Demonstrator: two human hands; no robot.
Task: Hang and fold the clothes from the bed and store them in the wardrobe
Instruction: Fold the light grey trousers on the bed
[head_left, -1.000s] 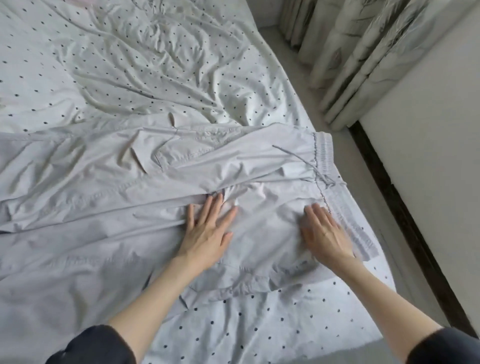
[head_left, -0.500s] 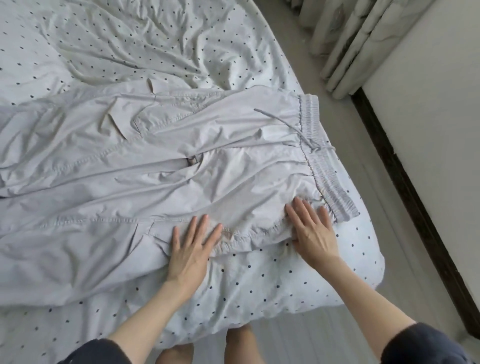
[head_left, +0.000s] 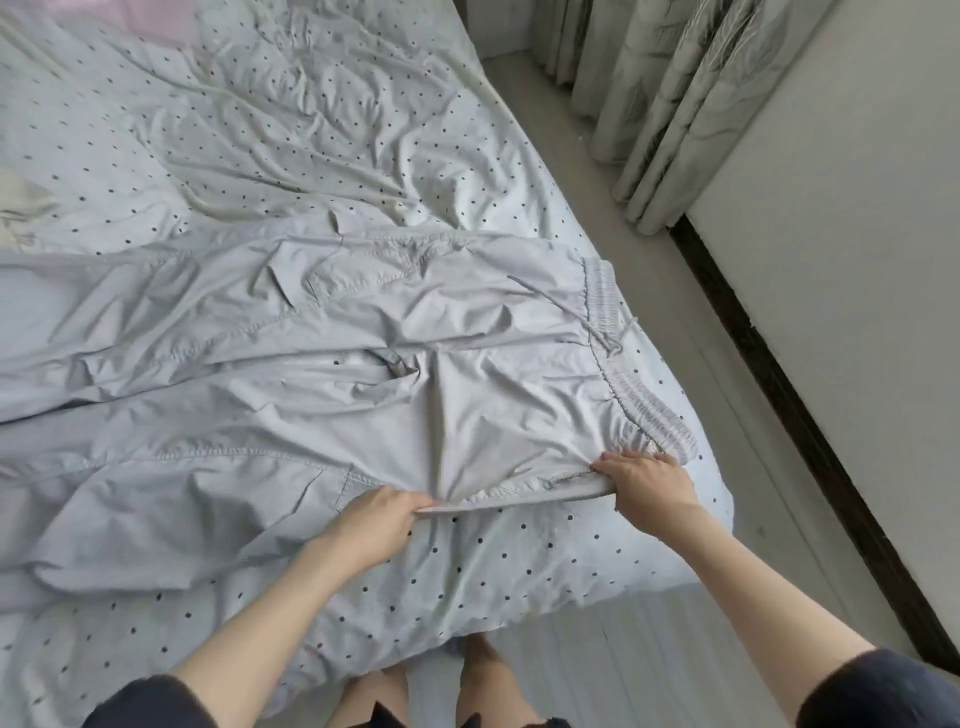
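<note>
While grey trousers (head_left: 322, 374) lie spread flat on bed (head_left: 519, 561), left hand (head_left: 375, 525) and right hand (head_left: 649, 486) both pinch near edge by waistband. Folding looks barely begun; no crease made yet. Wardrobe not in view, storing all left.

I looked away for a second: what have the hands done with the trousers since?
Both hands slid from lying flat on the grey trousers toward their near edge; now the left hand and right hand pinch that edge. The trousers still lie spread on the dotted sheet.
</note>
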